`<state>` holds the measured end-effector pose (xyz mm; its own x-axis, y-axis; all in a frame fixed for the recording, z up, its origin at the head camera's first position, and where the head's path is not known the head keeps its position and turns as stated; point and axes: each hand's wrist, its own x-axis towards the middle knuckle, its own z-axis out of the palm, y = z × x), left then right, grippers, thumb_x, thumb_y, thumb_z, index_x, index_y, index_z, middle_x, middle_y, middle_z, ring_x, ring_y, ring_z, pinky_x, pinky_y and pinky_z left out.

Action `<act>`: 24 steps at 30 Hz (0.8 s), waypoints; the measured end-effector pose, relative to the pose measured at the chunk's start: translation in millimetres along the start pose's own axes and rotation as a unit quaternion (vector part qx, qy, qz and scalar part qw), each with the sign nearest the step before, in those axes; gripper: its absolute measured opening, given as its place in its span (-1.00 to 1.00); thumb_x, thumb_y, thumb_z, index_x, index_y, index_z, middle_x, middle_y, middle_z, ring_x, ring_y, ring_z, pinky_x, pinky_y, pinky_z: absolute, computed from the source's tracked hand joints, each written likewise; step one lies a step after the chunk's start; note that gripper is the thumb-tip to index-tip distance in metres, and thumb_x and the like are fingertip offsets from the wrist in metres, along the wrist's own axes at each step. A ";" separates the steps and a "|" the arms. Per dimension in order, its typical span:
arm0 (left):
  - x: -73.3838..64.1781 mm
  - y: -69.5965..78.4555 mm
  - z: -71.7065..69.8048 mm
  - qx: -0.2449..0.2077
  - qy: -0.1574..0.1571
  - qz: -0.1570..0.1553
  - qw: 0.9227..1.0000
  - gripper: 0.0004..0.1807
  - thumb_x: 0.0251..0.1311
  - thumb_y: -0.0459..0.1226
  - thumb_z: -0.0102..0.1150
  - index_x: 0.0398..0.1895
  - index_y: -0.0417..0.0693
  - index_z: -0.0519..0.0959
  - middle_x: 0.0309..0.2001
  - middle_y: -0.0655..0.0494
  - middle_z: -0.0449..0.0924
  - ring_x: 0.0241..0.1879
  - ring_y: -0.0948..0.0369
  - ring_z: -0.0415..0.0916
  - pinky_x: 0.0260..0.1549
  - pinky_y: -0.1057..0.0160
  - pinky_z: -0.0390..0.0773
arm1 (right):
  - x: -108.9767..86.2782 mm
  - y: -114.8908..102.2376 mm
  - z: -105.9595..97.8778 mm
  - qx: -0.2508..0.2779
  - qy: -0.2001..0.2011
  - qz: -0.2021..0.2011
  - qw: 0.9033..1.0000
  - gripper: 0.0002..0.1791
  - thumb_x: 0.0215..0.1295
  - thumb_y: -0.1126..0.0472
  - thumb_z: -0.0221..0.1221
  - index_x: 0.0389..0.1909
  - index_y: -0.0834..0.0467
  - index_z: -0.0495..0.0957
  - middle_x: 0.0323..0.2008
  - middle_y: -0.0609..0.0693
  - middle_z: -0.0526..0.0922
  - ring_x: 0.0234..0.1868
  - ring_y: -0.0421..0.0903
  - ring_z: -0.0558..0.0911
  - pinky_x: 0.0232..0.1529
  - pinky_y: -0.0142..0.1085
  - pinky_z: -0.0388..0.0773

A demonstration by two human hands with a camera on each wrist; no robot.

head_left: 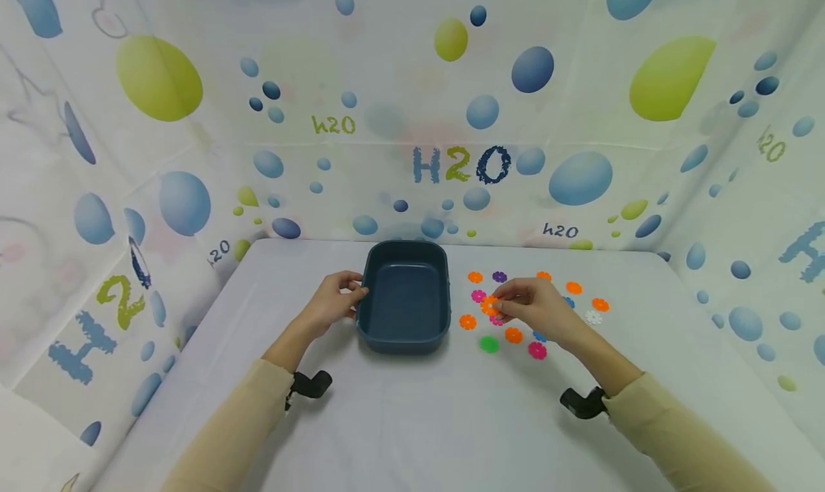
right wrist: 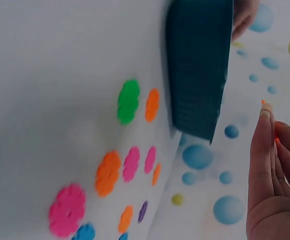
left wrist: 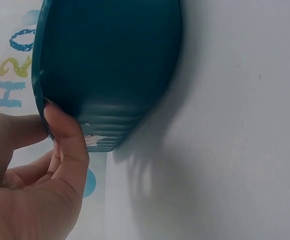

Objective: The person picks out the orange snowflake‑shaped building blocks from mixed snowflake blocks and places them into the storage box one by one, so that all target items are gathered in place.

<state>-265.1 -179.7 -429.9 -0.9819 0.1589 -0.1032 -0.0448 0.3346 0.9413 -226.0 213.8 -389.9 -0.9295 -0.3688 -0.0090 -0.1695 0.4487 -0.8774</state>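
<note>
My left hand (head_left: 333, 300) grips the left rim of a dark teal plastic bin (head_left: 403, 302), with the thumb over the edge. In the left wrist view, the bin's ribbed side (left wrist: 107, 125) shows beside the fingers. Between the thumb and fingers of my right hand (head_left: 536, 307) is an orange flower-shaped disc (head_left: 488, 306), lifted over the other discs to the right of the bin. From the right wrist, only small bits of this orange disc (right wrist: 277, 131) show past the fingertips.
Several flower-shaped discs lie scattered on the white tabletop: a green one (head_left: 489, 344), a purple one (head_left: 499, 277), a white one (head_left: 594, 317), and pink, blue and orange ones. A white patterned curtain (head_left: 412, 105) hangs behind the table and along its sides.
</note>
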 end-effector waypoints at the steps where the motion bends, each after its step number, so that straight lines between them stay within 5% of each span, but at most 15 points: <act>1: 0.0 -0.1 0.1 -0.001 0.001 0.000 1.000 -0.52 0.48 -0.36 0.07 0.36 -0.44 0.34 -0.13 -0.12 0.45 -0.39 0.17 0.52 -0.42 0.33 0.65 | 2.8 -2.7 4.3 0.004 -0.001 -0.001 1.000 -0.73 0.43 0.23 0.27 0.05 0.26 0.64 -0.20 0.14 0.74 -0.15 0.22 0.74 -0.02 -0.14 0.72; 7: 0.7 -0.5 0.5 0.001 -0.003 0.008 1.000 -0.50 0.49 -0.35 0.08 0.37 -0.45 0.32 -0.11 -0.13 0.45 -0.38 0.16 0.53 -0.42 0.31 0.66 | 17.8 -13.9 27.0 0.018 -0.009 -0.030 0.999 -0.78 0.41 0.25 0.28 0.00 0.24 0.67 -0.21 0.09 0.75 -0.23 0.09 0.76 -0.08 -0.01 0.73; 14: 1.5 0.2 -2.5 0.001 -0.003 0.006 1.000 -0.52 0.48 -0.36 0.08 0.36 -0.43 0.34 -0.11 -0.14 0.46 -0.38 0.15 0.55 -0.41 0.32 0.68 | 35.6 -21.4 57.2 0.052 -0.023 -0.051 0.997 -0.80 0.42 0.27 0.27 -0.02 0.26 0.67 -0.24 0.10 0.77 -0.22 0.17 0.76 -0.03 0.09 0.69; 24: 0.3 -0.3 -1.3 0.008 -0.002 0.004 1.000 -0.53 0.47 -0.36 0.09 0.35 -0.42 0.35 -0.14 -0.13 0.47 -0.40 0.16 0.55 -0.40 0.31 0.67 | 61.2 -31.9 95.0 0.038 -0.043 -0.076 0.995 -0.84 0.39 0.33 0.28 -0.06 0.26 0.68 -0.27 0.06 0.75 -0.29 0.04 0.77 -0.18 -0.23 0.74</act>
<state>-265.6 -181.0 -429.9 -0.9815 0.1656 -0.0963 -0.0331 0.3482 0.9368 -246.4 99.6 -408.1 -0.8627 -0.4979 0.0889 -0.2785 0.3210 -0.9052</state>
